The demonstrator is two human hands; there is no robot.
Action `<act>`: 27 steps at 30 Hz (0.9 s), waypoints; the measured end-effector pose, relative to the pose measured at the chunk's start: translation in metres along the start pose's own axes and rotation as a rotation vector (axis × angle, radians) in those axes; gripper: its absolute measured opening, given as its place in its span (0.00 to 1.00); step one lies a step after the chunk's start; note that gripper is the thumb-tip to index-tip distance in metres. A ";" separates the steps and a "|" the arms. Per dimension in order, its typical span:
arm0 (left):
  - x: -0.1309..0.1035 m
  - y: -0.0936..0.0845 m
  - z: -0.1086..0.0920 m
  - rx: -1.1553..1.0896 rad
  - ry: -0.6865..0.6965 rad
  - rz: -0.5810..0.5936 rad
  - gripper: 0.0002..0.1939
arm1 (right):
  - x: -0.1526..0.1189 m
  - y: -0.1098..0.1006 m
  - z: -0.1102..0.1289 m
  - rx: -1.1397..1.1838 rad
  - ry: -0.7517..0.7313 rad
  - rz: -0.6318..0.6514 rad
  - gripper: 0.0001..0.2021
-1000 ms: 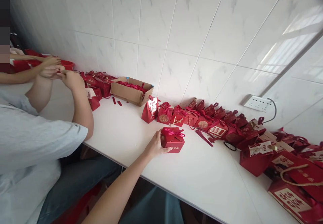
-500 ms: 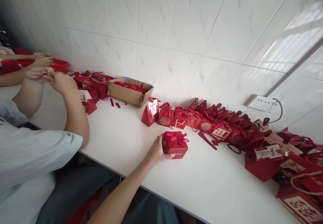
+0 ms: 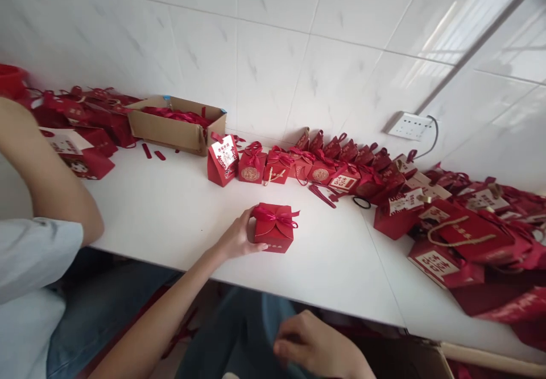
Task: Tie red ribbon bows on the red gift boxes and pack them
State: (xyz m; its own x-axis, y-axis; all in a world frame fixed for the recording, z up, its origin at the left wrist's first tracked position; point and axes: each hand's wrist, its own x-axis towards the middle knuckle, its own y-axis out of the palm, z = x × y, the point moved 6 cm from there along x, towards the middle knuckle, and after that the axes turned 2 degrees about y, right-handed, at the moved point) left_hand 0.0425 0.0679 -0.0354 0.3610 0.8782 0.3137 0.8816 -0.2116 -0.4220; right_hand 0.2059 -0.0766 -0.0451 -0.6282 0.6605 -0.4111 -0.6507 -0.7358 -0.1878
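A small red gift box with a petal-folded top and a pink-red ribbon bow stands on the white table. My left hand grips it from the left side, thumb on the front. Over my lap, just below the table edge, my right hand is loosely curled, with a gap between the fingers and nothing visible in it. Behind the held box runs a row of similar red boxes, among them one with a round gold print and a peaked one with a white label.
A cardboard box of red ribbons stands by the wall. Red boxes and bags are heaped at right. Ribbon strips and a black ring lie nearby. A co-worker's arm reaches in at left; a power strip hangs on the wall.
My view has swung right and down. My right hand has come into view at the bottom. My left hand still holds the gift box; the co-worker's hands are out of view.
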 end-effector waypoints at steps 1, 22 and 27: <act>-0.005 0.003 -0.005 0.015 -0.008 0.002 0.44 | -0.004 -0.006 0.001 0.082 0.014 -0.007 0.18; -0.037 0.022 -0.047 -0.228 -0.368 -0.095 0.20 | 0.012 -0.110 0.020 0.316 -0.256 -0.742 0.21; -0.044 0.028 -0.047 -0.267 -0.427 0.042 0.19 | 0.015 -0.106 0.016 0.320 -0.255 -0.722 0.21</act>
State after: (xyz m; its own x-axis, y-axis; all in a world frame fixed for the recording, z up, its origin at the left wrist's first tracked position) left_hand 0.0659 0.0030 -0.0214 0.2900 0.9520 -0.0982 0.9363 -0.3035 -0.1767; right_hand 0.2589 0.0137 -0.0170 -0.0621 0.9960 -0.0648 -0.9967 -0.0653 -0.0491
